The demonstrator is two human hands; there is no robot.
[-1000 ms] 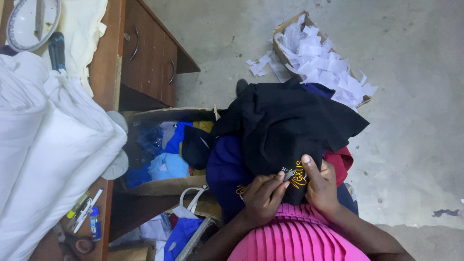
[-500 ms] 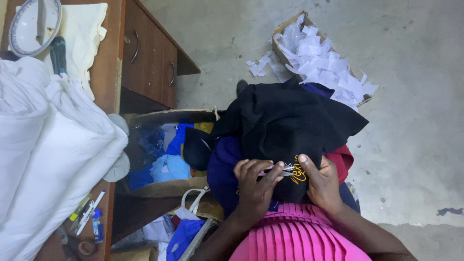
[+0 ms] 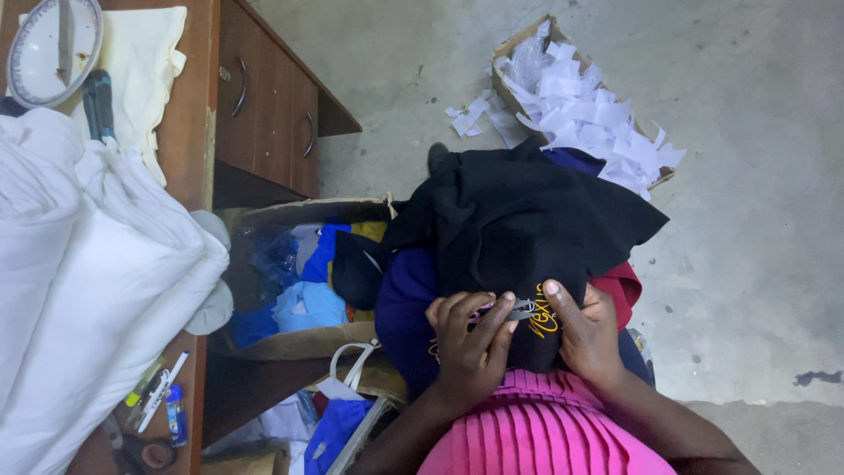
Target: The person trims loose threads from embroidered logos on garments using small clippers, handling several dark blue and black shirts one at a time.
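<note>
A black garment (image 3: 519, 220) with yellow embroidery (image 3: 545, 318) lies over my lap, on top of dark blue and red cloth. My left hand (image 3: 470, 343) is closed on a small metal snipping tool (image 3: 520, 308), its tip at the embroidery. My right hand (image 3: 585, 334) presses the black cloth flat just right of the stitching, thumb up beside the tool. A pink pleated garment (image 3: 536, 431) covers my body below both hands.
A cardboard box (image 3: 290, 334) with blue and yellow cloth stands left of my lap. A wooden desk (image 3: 264, 97) carries white fabric (image 3: 79, 273), a dial scale (image 3: 48, 48) and pens. A box of white paper scraps (image 3: 580, 105) sits on the concrete floor.
My left hand has shifted right with the tool, closer to the embroidery and my right thumb. The right hand has barely moved.
</note>
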